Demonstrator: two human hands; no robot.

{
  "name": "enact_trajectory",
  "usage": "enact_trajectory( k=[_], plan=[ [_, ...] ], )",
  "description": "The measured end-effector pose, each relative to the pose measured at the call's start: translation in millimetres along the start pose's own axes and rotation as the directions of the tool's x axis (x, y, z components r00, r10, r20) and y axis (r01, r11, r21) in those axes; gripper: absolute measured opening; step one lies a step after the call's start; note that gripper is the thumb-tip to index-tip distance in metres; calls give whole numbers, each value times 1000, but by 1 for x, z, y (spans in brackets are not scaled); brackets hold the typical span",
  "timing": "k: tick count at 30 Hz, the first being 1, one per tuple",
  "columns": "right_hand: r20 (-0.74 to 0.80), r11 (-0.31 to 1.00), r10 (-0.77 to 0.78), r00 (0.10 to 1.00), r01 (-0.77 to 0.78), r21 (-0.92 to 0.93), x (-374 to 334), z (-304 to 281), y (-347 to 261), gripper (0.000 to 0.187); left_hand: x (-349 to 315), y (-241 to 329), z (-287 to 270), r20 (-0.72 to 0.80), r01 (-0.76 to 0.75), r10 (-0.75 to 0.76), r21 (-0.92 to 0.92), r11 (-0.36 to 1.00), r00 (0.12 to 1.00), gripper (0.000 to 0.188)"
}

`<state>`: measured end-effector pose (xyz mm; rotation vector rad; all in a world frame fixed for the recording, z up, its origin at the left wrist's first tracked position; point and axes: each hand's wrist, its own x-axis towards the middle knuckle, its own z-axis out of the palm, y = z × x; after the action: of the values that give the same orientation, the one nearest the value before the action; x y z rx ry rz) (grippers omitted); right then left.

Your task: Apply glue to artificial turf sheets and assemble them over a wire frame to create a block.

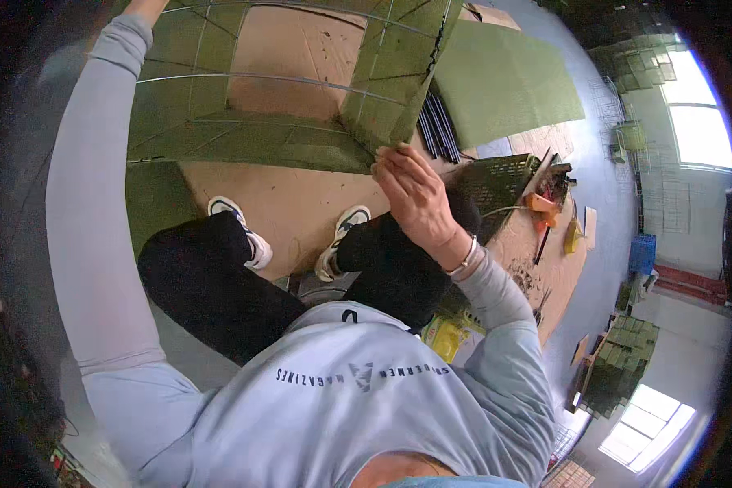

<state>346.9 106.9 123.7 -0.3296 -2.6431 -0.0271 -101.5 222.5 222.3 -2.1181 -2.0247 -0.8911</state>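
A large frame of thin metal wires with green mesh panels (260, 145) stands in front of me, its near lower edge above my feet. At its near right corner my right hand (415, 191) is closed, the fingertips pinching the mesh edge. Dark stitching or ties run up the right-hand edge of the panel above that hand. My left arm reaches far out along the left side of the frame. Only a sliver of my left hand (146, 8) shows at the top rim of the picture; its fingers are out of sight.
Brown cardboard (301, 207) covers the floor. To the right lie a green sheet (504, 85), dark rods (437, 126), a green perforated crate (496, 180), an orange-handled tool (542, 207) and a yellow tool (574, 234). A yellow package (446, 337) sits by my right hip.
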Motion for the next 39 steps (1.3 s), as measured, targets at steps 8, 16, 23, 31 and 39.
enact_trajectory(
  k=[8,16,23,31,39],
  plan=[
    [125,993,-52,991,37,114,13,-13,11,19,-90,135,-36,-50,-152,152,4,988,987,29],
    [69,997,-56,996,52,55,28,-5,34,19,-216,240,81,-82,-440,444,60,896,892,28],
    [35,877,77,996,-85,473,31,-25,46,38,-208,240,101,92,-410,401,111,905,911,24],
    [136,951,107,985,-141,274,34,-30,49,53,-189,253,118,-178,-426,450,157,891,875,19],
    [71,927,-353,933,338,161,13,-62,76,33,-189,251,119,-66,-385,382,-44,922,922,9]
  ],
)
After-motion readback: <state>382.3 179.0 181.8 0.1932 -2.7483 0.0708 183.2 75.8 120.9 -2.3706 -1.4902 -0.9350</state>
